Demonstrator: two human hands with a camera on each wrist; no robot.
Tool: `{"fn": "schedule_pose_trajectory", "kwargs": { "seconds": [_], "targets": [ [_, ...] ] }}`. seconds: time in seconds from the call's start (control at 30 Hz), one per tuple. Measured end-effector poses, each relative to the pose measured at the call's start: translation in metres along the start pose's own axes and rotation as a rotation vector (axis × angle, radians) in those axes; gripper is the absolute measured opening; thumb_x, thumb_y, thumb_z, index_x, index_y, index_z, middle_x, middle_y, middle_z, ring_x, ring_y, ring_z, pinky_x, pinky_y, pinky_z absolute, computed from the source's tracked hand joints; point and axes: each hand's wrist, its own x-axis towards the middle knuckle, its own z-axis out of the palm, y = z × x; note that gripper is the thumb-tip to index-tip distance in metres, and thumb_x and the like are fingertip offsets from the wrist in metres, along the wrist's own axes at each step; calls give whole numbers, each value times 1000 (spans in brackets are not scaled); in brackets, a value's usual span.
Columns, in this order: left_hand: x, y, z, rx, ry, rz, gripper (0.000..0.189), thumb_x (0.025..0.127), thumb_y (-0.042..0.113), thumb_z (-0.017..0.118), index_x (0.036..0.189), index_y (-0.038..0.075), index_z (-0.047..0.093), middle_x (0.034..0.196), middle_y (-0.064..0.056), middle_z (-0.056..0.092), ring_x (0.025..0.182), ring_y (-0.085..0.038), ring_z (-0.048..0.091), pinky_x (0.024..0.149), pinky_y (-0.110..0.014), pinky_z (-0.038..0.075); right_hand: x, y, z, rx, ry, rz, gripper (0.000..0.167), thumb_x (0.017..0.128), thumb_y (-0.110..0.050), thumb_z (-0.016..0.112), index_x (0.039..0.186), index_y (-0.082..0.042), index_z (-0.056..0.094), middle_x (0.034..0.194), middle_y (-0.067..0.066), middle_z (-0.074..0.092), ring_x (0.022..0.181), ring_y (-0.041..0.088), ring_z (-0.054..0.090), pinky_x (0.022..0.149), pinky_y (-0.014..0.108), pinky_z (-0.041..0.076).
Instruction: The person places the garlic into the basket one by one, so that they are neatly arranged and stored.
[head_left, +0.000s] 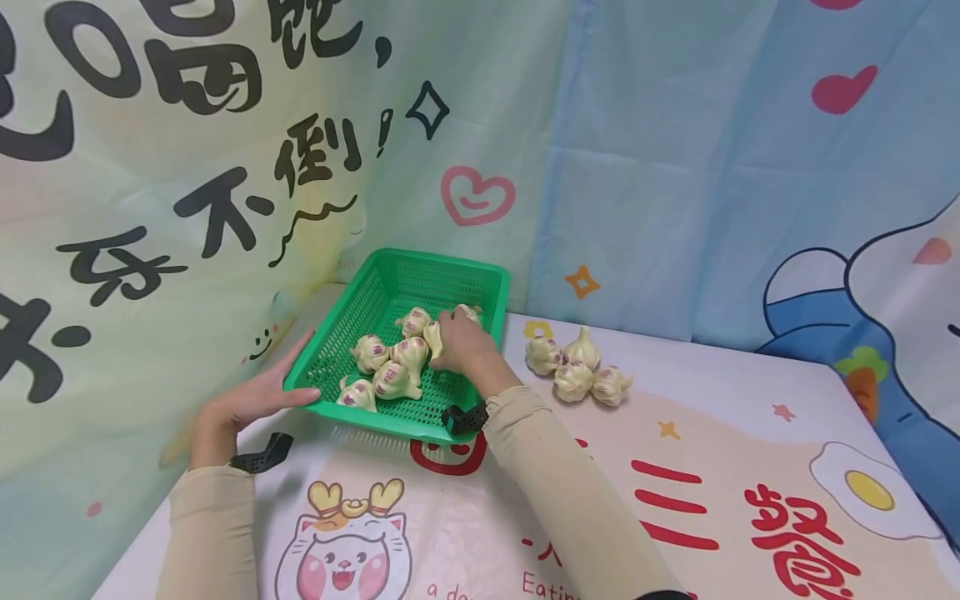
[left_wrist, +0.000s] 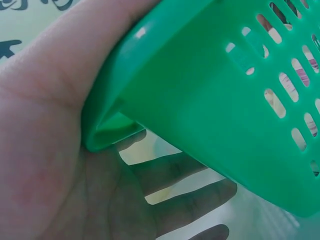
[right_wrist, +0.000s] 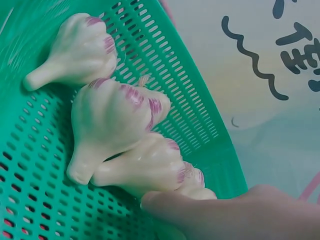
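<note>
A green perforated basket (head_left: 341, 408) holds several garlic bulbs (head_left: 395, 381), whitish with purple streaks. My left hand (head_left: 251, 400) is at its left front corner, thumb along the rim. The left wrist view shows that hand's fingers (left_wrist: 190, 205) extended and spread below the rim, outside the wall. Inside the basket on its right side, my right hand (head_left: 467, 346) holds a garlic bulb (head_left: 433, 337), mostly covered by the hand. The right thumb (right_wrist: 162, 202) is seen in the right wrist view beside the clustered bulbs; the other right fingers are hidden.
Several more garlic bulbs (head_left: 573, 381) lie grouped on the table just right of the basket. A printed cloth (head_left: 637, 167) hangs behind the table, and another printed cloth (head_left: 150, 333) stands close on the left. The tabletop (head_left: 735, 467) carries printed drawings.
</note>
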Motion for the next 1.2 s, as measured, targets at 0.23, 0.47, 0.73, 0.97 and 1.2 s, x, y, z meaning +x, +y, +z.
{"fn": "schedule_pose_trajectory", "kwargs": {
  "seconds": [0.23,0.47,0.73,0.97,1.2],
  "targets": [
    [1,-3,0,-9,-1,9,98,89,18,64,153,26,-10,156,-16,4,132,-33,25,92,-8,31,1,0,2,-37,-28,-24,79,78,-42,75,138,-5,39,136,18,42,105,28,58,80,42,53],
    [0,-3,0,-12,-4,3,97,89,19,64,151,36,-8,157,-16,2,134,-34,23,92,-8,31,1,-2,4,-87,-69,-14,83,77,-44,76,140,-6,37,137,17,42,110,26,57,82,42,53],
    [-1,-1,0,1,7,-15,97,89,20,64,152,34,-9,156,-17,4,131,-33,27,92,-9,31,1,-3,5,-88,-72,-10,84,76,-43,77,140,-7,38,138,17,42,109,26,58,80,42,53],
    [0,1,0,-14,-4,-12,97,89,21,63,152,35,-10,156,-17,2,133,-35,25,92,-9,31,-1,-4,2,-98,-87,10,87,77,-44,76,144,-9,34,141,16,41,115,26,54,81,43,52],
    [0,-1,0,-20,-3,-13,96,89,21,63,151,37,-8,158,-15,-1,137,-36,20,93,-10,31,-4,-5,0,-52,-79,14,92,76,-49,75,148,-13,29,145,16,36,117,28,53,83,45,52]
  ]
}}
